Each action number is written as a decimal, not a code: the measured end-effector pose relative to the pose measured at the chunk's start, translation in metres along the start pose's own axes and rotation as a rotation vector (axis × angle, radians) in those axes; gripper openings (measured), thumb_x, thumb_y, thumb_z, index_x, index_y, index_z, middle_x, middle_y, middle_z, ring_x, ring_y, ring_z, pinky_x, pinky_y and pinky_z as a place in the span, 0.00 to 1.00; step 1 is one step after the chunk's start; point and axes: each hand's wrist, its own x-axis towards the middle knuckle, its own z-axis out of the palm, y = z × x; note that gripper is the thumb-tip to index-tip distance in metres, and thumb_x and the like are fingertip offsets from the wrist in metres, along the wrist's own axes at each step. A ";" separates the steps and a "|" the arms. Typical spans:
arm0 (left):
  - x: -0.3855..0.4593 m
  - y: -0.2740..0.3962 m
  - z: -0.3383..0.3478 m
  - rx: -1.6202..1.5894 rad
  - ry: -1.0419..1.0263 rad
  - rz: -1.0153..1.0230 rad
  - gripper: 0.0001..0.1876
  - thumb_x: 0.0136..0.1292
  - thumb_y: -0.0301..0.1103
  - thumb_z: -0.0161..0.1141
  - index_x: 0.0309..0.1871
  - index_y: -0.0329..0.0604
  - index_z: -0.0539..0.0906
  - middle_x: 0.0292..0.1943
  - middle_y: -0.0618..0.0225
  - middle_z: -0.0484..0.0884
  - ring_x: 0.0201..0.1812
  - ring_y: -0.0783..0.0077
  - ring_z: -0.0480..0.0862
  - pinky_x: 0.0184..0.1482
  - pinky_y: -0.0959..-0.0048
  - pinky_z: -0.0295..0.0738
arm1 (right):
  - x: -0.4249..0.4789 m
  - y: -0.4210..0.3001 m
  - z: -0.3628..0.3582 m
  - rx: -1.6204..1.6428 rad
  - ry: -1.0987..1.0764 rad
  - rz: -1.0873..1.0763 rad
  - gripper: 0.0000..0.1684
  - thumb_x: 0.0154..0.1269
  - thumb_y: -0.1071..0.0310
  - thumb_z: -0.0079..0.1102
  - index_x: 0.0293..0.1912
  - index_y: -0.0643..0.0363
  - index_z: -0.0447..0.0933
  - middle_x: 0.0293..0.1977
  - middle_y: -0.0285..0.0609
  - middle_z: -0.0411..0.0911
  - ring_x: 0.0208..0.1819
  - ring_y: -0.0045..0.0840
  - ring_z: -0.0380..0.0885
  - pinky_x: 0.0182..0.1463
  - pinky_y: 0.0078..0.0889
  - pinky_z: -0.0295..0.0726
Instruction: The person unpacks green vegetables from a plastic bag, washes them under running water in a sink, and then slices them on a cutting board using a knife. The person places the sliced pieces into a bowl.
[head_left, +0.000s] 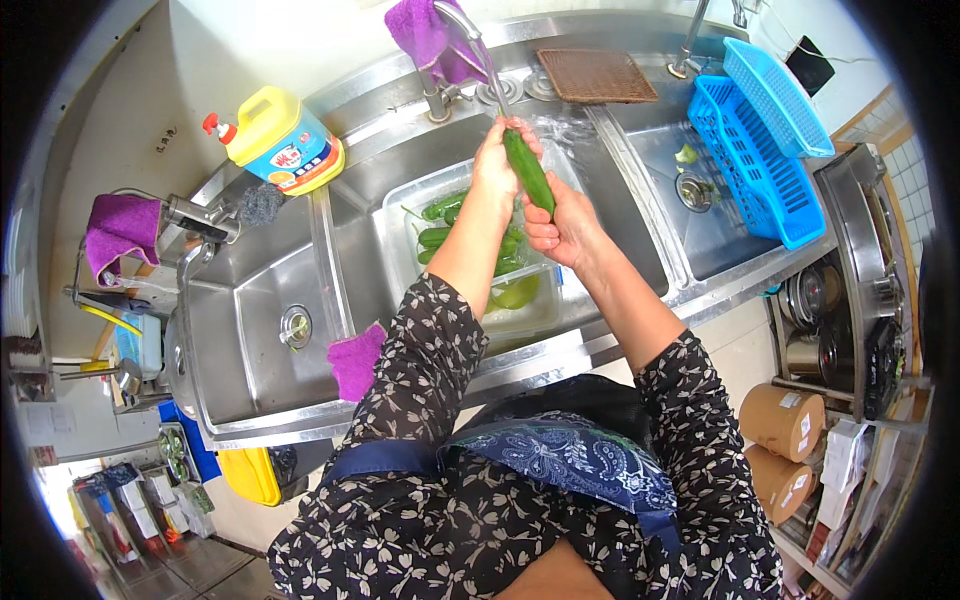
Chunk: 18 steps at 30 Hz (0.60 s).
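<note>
A green cucumber (529, 171) is held between both hands over the middle basin of a steel sink. My left hand (501, 159) grips its upper end, where water runs from the faucet (480, 52). Around the lower end my right hand (561, 219) is closed. Below the hands, a clear plastic tub (397, 247) stands in the basin with several green vegetables (444, 206) in it; my left forearm hides part of them. At the tub's near end, rounder light green vegetables (517, 292) show through a smaller clear container.
A yellow detergent jug (285, 142) and a steel scourer (261, 205) stand at the left ledge. A purple cloth (357, 361) lies on the front rim. Blue plastic baskets (757, 165) rest over the right basin. Behind the sink lies a brown woven tray (596, 75).
</note>
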 end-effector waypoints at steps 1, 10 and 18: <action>-0.001 -0.001 0.001 0.055 0.050 0.012 0.13 0.66 0.41 0.49 0.35 0.39 0.73 0.26 0.66 0.72 0.27 0.71 0.72 0.29 0.72 0.71 | 0.000 -0.002 0.003 -0.043 0.045 -0.037 0.25 0.70 0.47 0.33 0.31 0.59 0.64 0.12 0.31 0.58 0.08 0.14 0.50 0.09 0.18 0.47; 0.007 -0.021 0.012 1.139 0.520 0.361 0.06 0.52 0.23 0.59 0.33 0.37 0.73 0.22 0.64 0.73 0.19 0.69 0.73 0.20 0.70 0.71 | 0.069 0.020 -0.030 -1.077 0.490 -0.793 0.29 0.69 0.48 0.36 0.27 0.64 0.69 0.15 0.42 0.69 0.13 0.24 0.67 0.17 0.31 0.64; -0.014 -0.005 0.034 0.863 0.620 0.100 0.20 0.71 0.45 0.40 0.36 0.37 0.74 0.25 0.63 0.74 0.27 0.65 0.75 0.29 0.65 0.73 | 0.041 0.000 0.006 -0.638 0.151 -0.318 0.22 0.69 0.50 0.40 0.33 0.60 0.68 0.18 0.37 0.69 0.15 0.19 0.67 0.15 0.23 0.67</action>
